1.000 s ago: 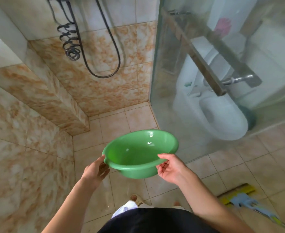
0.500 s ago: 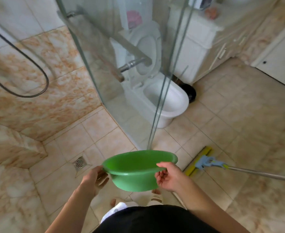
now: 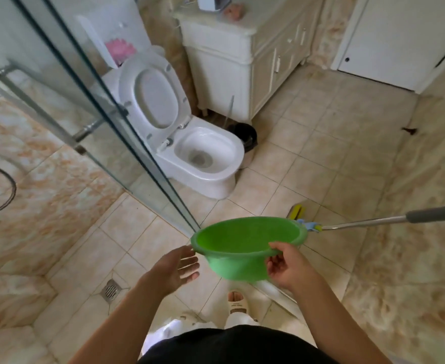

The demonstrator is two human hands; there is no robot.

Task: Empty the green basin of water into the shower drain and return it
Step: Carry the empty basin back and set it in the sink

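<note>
Beige tiled floor point(image 3: 308, 153); shower drain point(image 3: 110, 289) at 8 o'clock, toilet point(image 3: 203, 156) at 12. Right hand point(image 3: 288, 266) pinches green basin point(image 3: 242, 248) rim, basin airborne, centre. Left hand point(image 3: 175, 266) spread open, empty, just beside rim.

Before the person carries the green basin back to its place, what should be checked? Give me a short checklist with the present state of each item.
1. Basin emptied: the green basin shows no water inside. Ok.
2. Firm grip: the right hand grips the near rim. Ok.
3. Second hand supporting: the left hand is open beside the basin, not holding it. Not ok.
4. Path free: a mop lies on the floor just beyond the basin. Not ok.
5. Glass shower door clear of the basin: its edge stands close. Cannot tell.
6. Floor dry underfoot: cannot tell.
</note>
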